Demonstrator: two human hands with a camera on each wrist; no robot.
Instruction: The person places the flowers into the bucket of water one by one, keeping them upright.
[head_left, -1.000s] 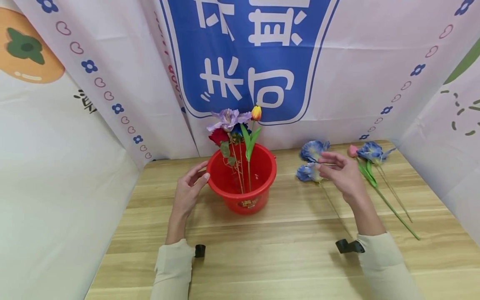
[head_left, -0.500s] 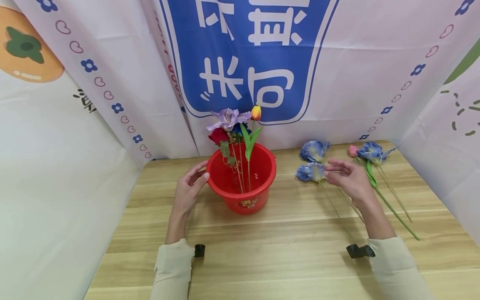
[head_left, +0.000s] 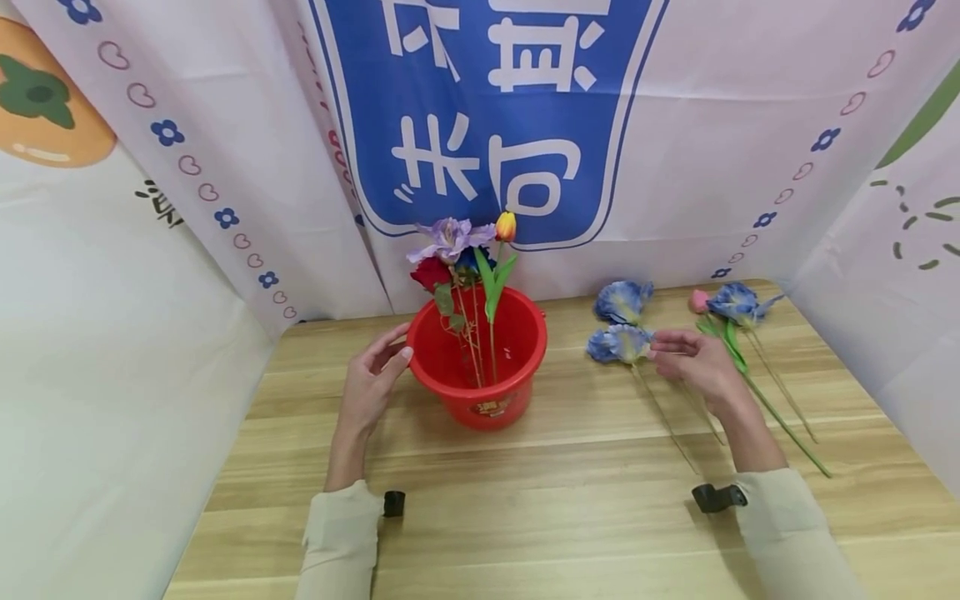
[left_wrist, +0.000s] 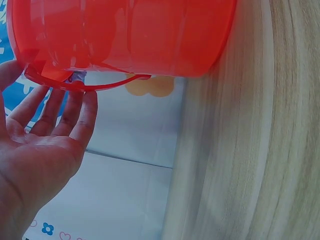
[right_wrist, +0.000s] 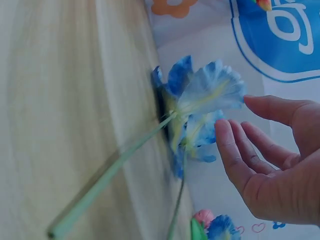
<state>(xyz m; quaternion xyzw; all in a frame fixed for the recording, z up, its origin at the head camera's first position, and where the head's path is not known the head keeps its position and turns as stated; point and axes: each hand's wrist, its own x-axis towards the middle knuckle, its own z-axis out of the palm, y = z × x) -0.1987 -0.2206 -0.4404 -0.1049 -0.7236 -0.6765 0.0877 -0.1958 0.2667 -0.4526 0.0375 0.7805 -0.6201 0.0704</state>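
Note:
A red bucket stands on the wooden table, holding a purple flower, a red rose, a dark blue flower and a red-yellow tulip. My left hand touches the bucket's left rim; in the left wrist view its straight fingers lie against the red handle. On the right, two blue irises lie one behind the other. Beside them hovers my right hand, fingers loosely bent with nothing held. Its thumb tip is at a petal's edge; whether they touch I cannot tell.
Right of my right hand lie a pink tulip with a green stem and another blue iris. Printed cloth hangs behind the table and along both sides.
My right hand has drawn back to the right from over the blue irises and now sits beside the nearer one. My left hand stays at the bucket. The head view has shifted slightly.

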